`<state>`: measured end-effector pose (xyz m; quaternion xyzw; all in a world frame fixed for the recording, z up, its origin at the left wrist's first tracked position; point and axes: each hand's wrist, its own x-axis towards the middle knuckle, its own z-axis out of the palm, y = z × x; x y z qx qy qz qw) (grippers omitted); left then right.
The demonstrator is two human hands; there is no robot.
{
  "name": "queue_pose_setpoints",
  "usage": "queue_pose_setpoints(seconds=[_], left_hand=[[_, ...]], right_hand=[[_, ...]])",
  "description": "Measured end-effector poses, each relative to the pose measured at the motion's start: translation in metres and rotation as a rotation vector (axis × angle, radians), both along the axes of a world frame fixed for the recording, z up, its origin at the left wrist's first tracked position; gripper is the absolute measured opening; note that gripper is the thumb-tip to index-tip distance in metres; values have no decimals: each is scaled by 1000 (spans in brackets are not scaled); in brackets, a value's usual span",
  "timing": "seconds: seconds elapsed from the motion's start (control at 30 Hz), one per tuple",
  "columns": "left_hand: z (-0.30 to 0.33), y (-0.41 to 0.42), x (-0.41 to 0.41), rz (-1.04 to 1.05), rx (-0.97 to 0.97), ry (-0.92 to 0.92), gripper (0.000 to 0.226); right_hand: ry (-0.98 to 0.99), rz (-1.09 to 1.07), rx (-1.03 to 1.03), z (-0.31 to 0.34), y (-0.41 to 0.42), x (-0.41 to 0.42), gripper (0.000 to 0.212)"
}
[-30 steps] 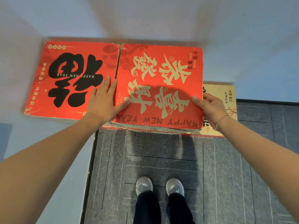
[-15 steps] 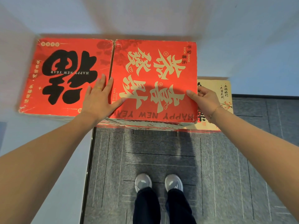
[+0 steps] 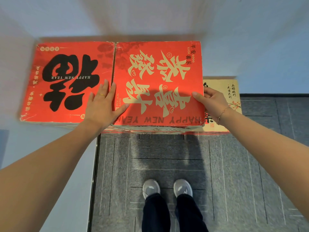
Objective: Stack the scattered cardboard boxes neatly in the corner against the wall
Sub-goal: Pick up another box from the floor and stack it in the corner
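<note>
Red box (image 3: 158,84) lies between both hands: left hand (image 3: 102,108) flat across its left seam, right hand (image 3: 212,101) pinching its right edge, wall beyond.

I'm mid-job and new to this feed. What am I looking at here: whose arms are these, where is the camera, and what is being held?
There is no machine: a person works bare-handed, and the one camera sits on their head, looking down past both arms to their grey shoes on a dark carpet. Against the wall stand red cardboard boxes. The left hand lies flat, straddling the seam between the box with black lettering and the box with gold lettering. The right hand has its grip on that gold-lettered box's right edge. A cream box sits lower, partly hidden behind it.
</note>
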<state>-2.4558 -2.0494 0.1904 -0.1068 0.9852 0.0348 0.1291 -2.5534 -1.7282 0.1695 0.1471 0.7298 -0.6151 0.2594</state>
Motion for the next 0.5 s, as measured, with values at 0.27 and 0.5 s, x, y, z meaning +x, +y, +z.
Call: queue_pose_setpoints(seconds=[0.27,0.5], left_hand=[[1,-1,-1,-1,3,-14,95],[-3,-1,-2,10,76,-10,92]], right_hand=[[8,10,24,2,0,-2,44],[27,25,69,3,-2,-4,46]])
